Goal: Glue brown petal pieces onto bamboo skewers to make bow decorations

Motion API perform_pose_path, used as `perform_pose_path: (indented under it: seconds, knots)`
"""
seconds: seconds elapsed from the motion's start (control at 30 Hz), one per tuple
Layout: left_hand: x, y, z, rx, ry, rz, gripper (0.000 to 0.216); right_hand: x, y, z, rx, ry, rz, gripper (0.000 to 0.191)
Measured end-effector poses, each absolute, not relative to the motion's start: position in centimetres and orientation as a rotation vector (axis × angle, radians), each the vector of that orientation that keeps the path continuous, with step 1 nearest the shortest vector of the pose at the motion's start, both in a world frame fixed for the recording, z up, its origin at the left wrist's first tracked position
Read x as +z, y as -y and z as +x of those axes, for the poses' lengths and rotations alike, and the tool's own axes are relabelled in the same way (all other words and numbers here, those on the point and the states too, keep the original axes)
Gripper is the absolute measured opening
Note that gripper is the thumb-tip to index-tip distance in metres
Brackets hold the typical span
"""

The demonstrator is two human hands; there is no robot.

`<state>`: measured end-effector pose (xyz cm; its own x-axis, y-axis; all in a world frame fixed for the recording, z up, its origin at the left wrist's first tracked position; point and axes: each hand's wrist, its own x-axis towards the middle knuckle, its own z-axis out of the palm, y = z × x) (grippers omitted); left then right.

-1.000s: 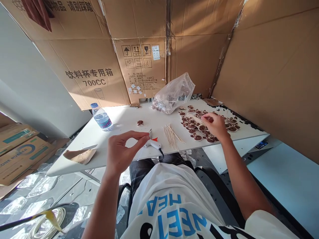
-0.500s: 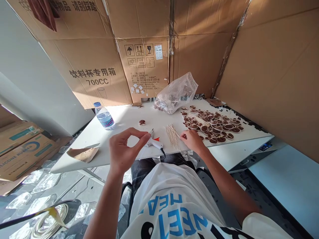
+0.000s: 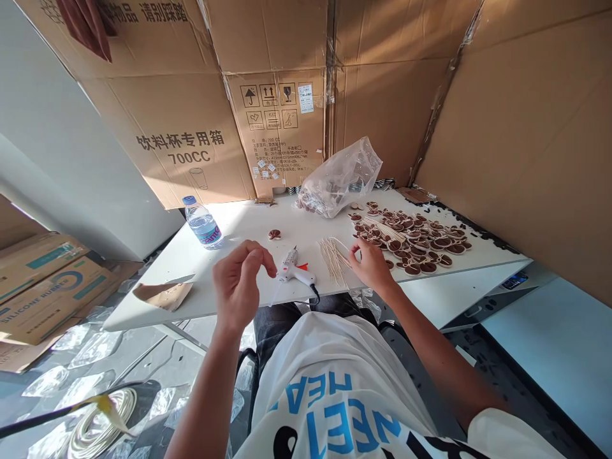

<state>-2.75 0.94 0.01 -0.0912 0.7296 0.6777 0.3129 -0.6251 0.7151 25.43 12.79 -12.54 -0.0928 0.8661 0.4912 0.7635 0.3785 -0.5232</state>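
Note:
My left hand (image 3: 241,284) is raised over the near table edge, its fingers curled in and thumb pressed against them; what they hold, if anything, is hidden. Just right of it lies a white glue gun (image 3: 301,274) with a red trigger, its nozzle pointing away from me. My right hand (image 3: 371,262) pinches a thin cream-coloured string (image 3: 340,242), which curves up from a bundle of such strings (image 3: 332,260). Beyond that hand spreads a pile of brown discs with pale string loops (image 3: 415,242). A single brown disc (image 3: 274,234) lies behind the glue gun.
A water bottle (image 3: 203,223) stands at the table's left, with a torn brown paper piece (image 3: 165,294) nearer me. At the back a clear plastic bag (image 3: 339,182) leans by the cardboard walls (image 3: 191,108). Black bits (image 3: 482,236) line the right edge.
My left hand has drawn back left from the glue gun's nozzle and its fingers have curled in. My right hand has lifted slightly, raising a string from the bundle.

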Motion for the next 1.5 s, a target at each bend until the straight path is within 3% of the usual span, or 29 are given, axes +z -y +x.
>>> perform_pose_path:
  seconds: [0.17,0.3,0.4,0.63,0.9,1.2,1.4,1.5]
  knots:
    - [0.1,-1.1,-2.4,1.557,-1.281,2.033,0.047,-10.3,-11.7,25.6,0.18,1.785,-1.232,0.006]
    - [-0.1,-1.5,-2.1,1.618,-1.263,2.147,0.009,-7.5,-9.3,26.3,0.275,1.867,-1.055,0.005]
    - [-0.4,-1.7,-2.2,1.629,-1.337,2.349,0.037,-5.6,-7.2,27.0,0.395,2.001,-0.866,0.007]
    - [-0.9,-1.7,-2.4,1.014,-1.153,2.542,0.024,-3.8,-5.2,27.4,0.525,2.056,-0.727,0.014]
    - [-1.5,-1.6,-1.5,0.963,-1.157,2.597,0.022,-3.3,-4.4,26.5,0.345,2.099,-0.784,0.017]
    - [-2.1,-1.3,-0.7,0.834,-1.224,2.591,0.025,-3.9,-3.2,24.0,0.543,2.205,-0.737,0.011]
    - [-1.8,-1.3,-1.1,0.533,-1.178,2.529,0.038,-4.2,-3.9,24.4,0.342,2.237,-0.645,0.009]
    - [-1.5,-1.4,-0.9,0.527,-1.038,2.498,0.034,-4.6,-4.3,24.2,0.297,2.232,-0.64,0.01]
